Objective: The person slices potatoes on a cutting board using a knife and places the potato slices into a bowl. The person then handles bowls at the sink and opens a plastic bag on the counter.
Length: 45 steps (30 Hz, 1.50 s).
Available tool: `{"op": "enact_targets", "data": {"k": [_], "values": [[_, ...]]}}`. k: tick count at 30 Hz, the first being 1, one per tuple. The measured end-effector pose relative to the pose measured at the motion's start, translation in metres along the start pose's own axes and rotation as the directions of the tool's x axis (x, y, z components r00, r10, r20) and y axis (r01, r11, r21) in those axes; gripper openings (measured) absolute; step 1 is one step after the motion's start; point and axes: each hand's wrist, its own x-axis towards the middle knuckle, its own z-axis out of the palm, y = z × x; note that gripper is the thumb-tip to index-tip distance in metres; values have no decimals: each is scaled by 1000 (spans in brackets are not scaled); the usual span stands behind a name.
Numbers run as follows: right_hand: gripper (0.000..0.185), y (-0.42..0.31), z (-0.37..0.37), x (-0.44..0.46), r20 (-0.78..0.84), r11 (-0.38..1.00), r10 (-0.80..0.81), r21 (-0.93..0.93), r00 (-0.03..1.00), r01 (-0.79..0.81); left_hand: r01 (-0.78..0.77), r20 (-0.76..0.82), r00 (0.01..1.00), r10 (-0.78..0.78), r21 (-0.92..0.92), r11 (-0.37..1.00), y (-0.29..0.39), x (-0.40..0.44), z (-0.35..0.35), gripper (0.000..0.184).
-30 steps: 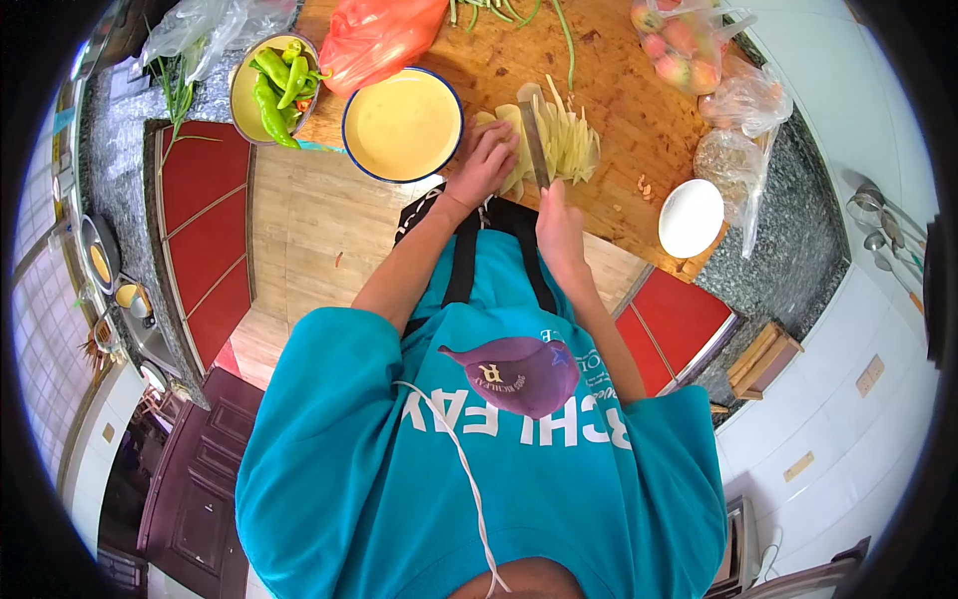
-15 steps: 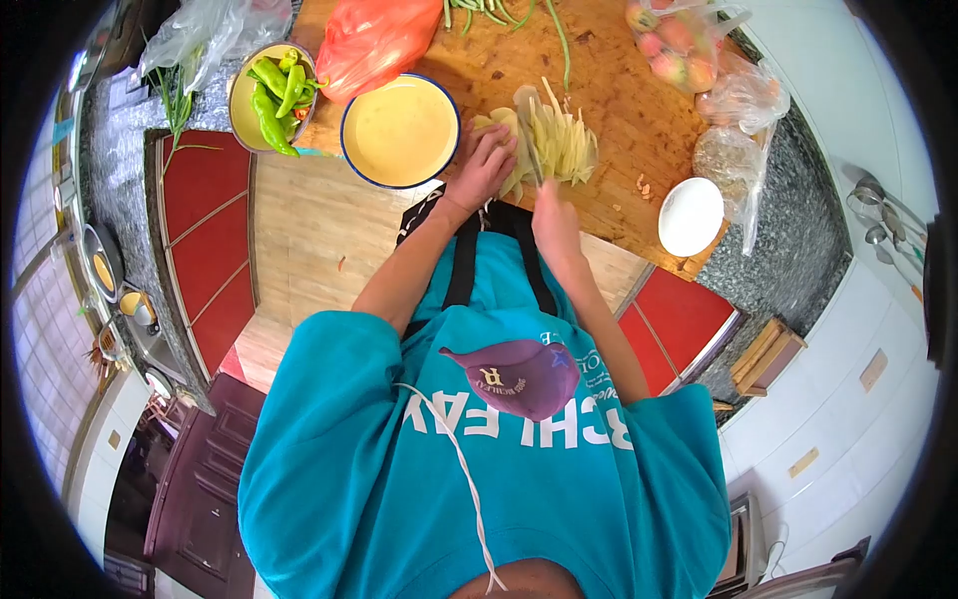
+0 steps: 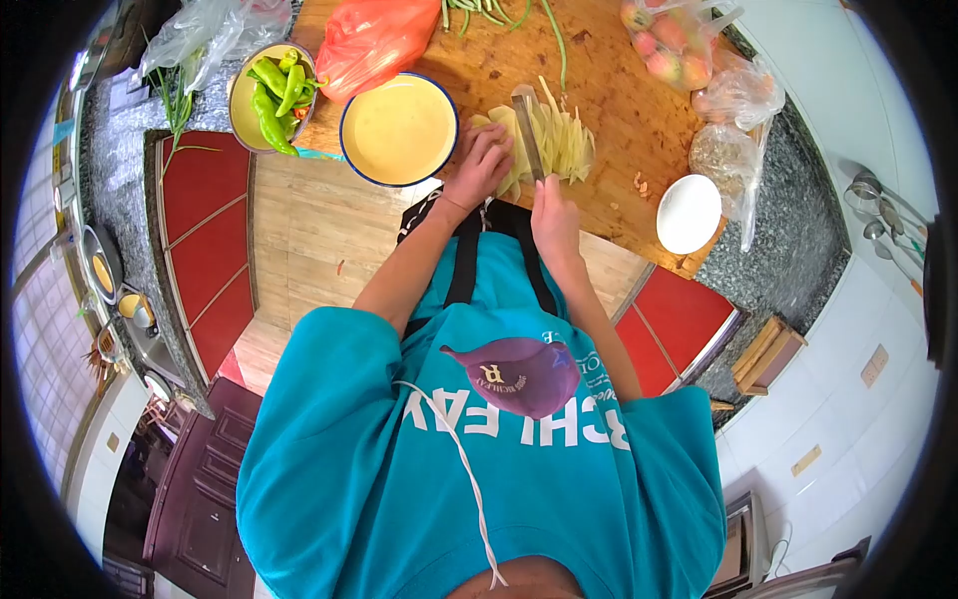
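My right hand (image 3: 555, 225) is wrapped round the handle of a kitchen knife (image 3: 527, 130), its blade pointing away from me across the wooden board (image 3: 629, 130). Pale yellow slices (image 3: 506, 122), which look like potato, lie on the left of the blade. My left hand (image 3: 483, 165) rests on these with bent fingers, close to the knife. Thin strips (image 3: 569, 140) of the same food are heaped along the blade's right side. Just left of my left hand stands a blue-rimmed bowl (image 3: 457, 130) with a pale yellowish inside.
Green peppers (image 3: 269, 115) fill a bowl (image 3: 239, 125) at the left, beside a red plastic bag (image 3: 374, 45). Green beans (image 3: 555, 45) lie at the far edge. To the right are bagged fruit (image 3: 667, 50), another knotted bag (image 3: 723, 155) and a white dish (image 3: 689, 215).
The knife has tilted, so its blade now shows as a narrow strip with its tip slightly left. My left hand stays on the slices, almost unmoved.
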Motion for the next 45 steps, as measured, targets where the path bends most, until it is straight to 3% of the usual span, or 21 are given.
{"op": "enact_targets", "data": {"k": [16,23,33,39,43,45], "values": [[17,7,23,42,51,1000,-4,29,999,2,-24,2,1000,24,10,1000,-3,0,1,38],[18,3,2,-6,52,999,6,31,999,-7,63,15,998,-66,122,991,8,-3,-2,36],[15,13,30,18,30,995,40,90,999,-42,-7,38,999,1,141,990,3,-1,1,35],[18,4,6,14,20,989,58,138,998,-61,10,9,1000,-11,91,996,2,-4,1,36],[16,-1,0,2,12,996,35,78,999,-36,17,14,1000,-18,83,996,2,-4,2,36],[16,0,5,0,91,993,101,46,991,-106,11,2,1000,-11,90,996,1,-5,3,36]]}}
